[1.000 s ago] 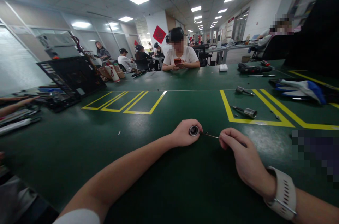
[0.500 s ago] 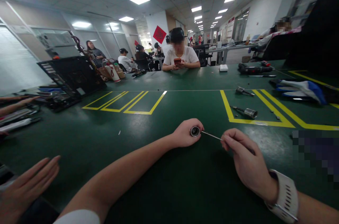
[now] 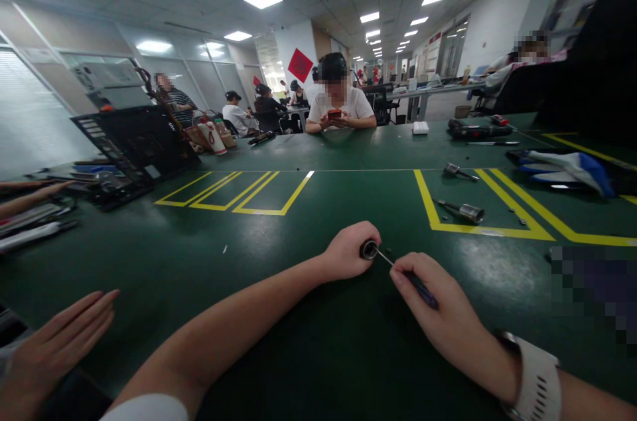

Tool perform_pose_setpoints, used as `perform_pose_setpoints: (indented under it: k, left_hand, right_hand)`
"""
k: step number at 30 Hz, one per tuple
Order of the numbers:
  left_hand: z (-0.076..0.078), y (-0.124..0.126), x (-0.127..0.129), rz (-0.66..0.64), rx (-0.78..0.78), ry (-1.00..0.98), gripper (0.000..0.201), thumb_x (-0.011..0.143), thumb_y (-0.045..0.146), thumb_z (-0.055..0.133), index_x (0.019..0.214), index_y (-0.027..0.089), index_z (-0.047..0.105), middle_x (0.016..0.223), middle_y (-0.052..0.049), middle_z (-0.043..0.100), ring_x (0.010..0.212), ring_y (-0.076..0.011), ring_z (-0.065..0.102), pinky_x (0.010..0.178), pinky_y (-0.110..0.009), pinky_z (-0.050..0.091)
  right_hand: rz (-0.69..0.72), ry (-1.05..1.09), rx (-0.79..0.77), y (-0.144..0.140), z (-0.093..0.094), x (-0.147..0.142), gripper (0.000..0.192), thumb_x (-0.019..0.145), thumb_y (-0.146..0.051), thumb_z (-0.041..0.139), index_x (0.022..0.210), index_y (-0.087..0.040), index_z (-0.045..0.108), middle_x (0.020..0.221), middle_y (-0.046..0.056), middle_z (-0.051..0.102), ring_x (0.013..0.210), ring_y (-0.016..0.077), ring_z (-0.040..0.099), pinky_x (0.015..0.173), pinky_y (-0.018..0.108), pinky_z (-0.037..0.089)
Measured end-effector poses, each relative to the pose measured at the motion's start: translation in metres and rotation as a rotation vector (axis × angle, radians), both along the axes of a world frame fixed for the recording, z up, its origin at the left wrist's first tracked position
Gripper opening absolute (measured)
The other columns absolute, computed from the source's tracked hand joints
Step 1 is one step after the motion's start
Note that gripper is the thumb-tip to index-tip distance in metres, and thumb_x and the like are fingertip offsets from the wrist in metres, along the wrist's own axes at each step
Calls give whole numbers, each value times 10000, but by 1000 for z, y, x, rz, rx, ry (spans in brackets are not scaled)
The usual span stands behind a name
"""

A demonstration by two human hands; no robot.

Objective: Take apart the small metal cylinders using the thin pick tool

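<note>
— Since a second ago, right hand (image 3: 438, 321) has slid closer toward 10 o'clock, pinching the thin screwdriver (image 3: 405, 273).
— And left hand (image 3: 348, 250)?
— Wrapped around the small metal cylinder (image 3: 369, 249), steadying it on the green table (image 3: 279, 255) so the tip meets its open end.

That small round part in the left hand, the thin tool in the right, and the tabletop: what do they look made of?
Round part: likely bare metal, with a shiny silver rim and a dark bore.
Thin tool: a slim bright shaft, probably steel, running into a dark handle that looks like plastic or rubber; too blurred to be sure.
Tabletop: a dark green mat with soft sheen, probably rubber or vinyl.
</note>
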State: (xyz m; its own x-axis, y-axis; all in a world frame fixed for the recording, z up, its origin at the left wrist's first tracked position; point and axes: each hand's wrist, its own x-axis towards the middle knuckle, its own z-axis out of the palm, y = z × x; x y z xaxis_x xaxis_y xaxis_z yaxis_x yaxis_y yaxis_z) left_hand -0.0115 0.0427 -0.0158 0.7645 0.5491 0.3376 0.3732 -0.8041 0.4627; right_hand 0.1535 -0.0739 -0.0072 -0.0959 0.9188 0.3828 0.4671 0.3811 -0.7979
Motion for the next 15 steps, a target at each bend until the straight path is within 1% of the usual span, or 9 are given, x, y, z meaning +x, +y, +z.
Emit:
perform_pose_setpoints:
  k: [4, 8, 11, 15]
  left_hand:
    - [2, -1, 0, -3, 58, 53, 157, 703, 71, 477, 829, 158, 515, 892, -55, 576, 859, -164, 526, 791, -306, 429]
    - [4, -1, 0, -24, 103, 107, 154, 704, 58, 457, 809, 158, 509, 841, -45, 568, 829, -159, 520, 797, -306, 416]
    - [4, -1, -1, -20, 103, 92, 136, 705, 60, 458, 788, 161, 493, 810, -35, 549, 798, -152, 506, 783, -299, 414]
    - [3, 0, -2, 11, 49, 45, 123, 707, 63, 462, 776, 163, 481, 805, -25, 528, 783, -143, 497, 760, -282, 415]
  right_hand:
    - [-34, -36, -32, 0, -1, -1, 111, 847, -267, 494, 776, -230, 570, 782, 39, 575, 725, 203, 532, 641, 338, 412]
    - [-3, -2, -114, 2, 1, 2, 148, 849, -309, 486, 763, -223, 572, 755, 24, 575, 701, 191, 533, 626, 329, 407]
    - [22, 123, -230, 8, 0, 6, 196, 849, -358, 488, 742, -216, 570, 714, 6, 565, 680, 179, 527, 619, 316, 398]
    - [39, 426, -361, 14, -2, 10, 223, 840, -399, 513, 751, -208, 585, 743, 0, 573, 736, 172, 530, 682, 313, 405]
